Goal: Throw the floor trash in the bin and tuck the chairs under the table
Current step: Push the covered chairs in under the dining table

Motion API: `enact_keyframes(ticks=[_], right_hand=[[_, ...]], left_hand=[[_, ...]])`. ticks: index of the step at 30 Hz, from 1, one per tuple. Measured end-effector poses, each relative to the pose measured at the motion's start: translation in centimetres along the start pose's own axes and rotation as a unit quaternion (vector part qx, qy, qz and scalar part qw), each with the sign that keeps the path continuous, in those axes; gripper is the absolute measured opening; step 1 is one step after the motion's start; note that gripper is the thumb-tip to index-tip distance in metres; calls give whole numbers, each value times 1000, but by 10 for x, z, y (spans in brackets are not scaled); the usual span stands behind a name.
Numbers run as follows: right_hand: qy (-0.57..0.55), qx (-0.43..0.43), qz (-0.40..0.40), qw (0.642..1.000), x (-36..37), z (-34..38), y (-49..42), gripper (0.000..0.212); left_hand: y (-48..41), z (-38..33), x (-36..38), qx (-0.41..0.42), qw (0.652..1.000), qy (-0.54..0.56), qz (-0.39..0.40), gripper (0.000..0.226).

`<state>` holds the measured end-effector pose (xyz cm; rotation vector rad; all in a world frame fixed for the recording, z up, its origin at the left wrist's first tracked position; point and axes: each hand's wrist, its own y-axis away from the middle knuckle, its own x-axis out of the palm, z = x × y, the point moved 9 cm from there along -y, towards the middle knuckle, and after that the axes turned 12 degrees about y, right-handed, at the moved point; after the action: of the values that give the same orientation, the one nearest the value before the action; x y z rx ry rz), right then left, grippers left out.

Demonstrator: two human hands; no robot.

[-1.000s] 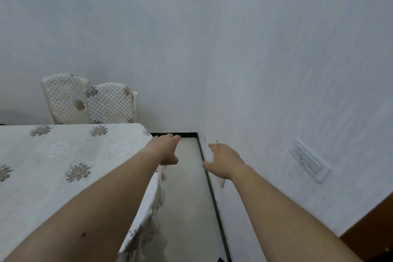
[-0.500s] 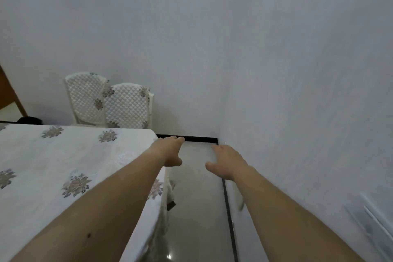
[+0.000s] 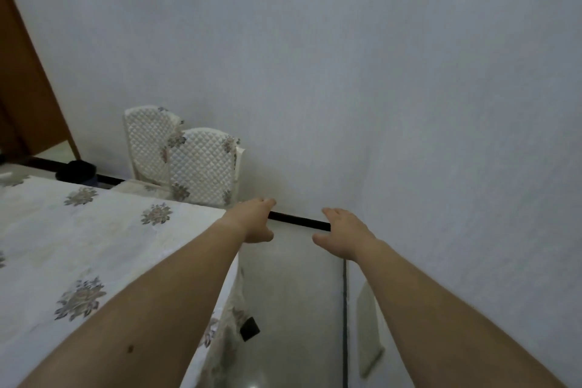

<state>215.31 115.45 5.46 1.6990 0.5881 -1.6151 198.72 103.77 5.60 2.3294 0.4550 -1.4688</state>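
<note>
Across the lower frame both arms extended forward, left hand (image 3: 253, 219) and right hand (image 3: 343, 235) loosely spread, empty, beside the clothed table (image 3: 94, 246) at left. Beyond, centre-left by the wall, two quilted chairs (image 3: 201, 167) stood untucked: probably light, rigid, best gripped at the backrest top.

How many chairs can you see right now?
2. The left chair stands by the far wall beyond the table; the right chair overlaps it, nearer the corner. Others may be hidden outside view.

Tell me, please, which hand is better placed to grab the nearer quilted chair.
Probably the left hand: empty, it is closer to the chair; the right hand hovers by the wall.
</note>
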Motion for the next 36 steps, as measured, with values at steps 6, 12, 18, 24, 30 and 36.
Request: enact_keyframes(ticks=[6, 12, 18, 24, 30, 36], right_hand=[[8, -36, 1, 999, -8, -10, -60, 84], [17, -64, 3, 998, -13, -15, -121, 84], [32, -75, 7, 997, -30, -21, -209, 86], [33, -98, -5, 995, -58, -9, -307, 87], [23, -106, 5, 994, -71, 3, -391, 87], [18, -126, 18, 992, -67, 22, -453, 85]], left_hand=[[-50, 6, -6, -20, 1000, -3, 0, 81], [-110, 21, -18, -37, 999, -4, -4, 82], [-191, 40, -41, -40, 999, 2, -17, 84], [-275, 72, -73, -63, 998, -4, -25, 84], [-345, 100, -97, -77, 997, -3, -28, 85], [-386, 132, -92, -107, 994, 7, -14, 81]])
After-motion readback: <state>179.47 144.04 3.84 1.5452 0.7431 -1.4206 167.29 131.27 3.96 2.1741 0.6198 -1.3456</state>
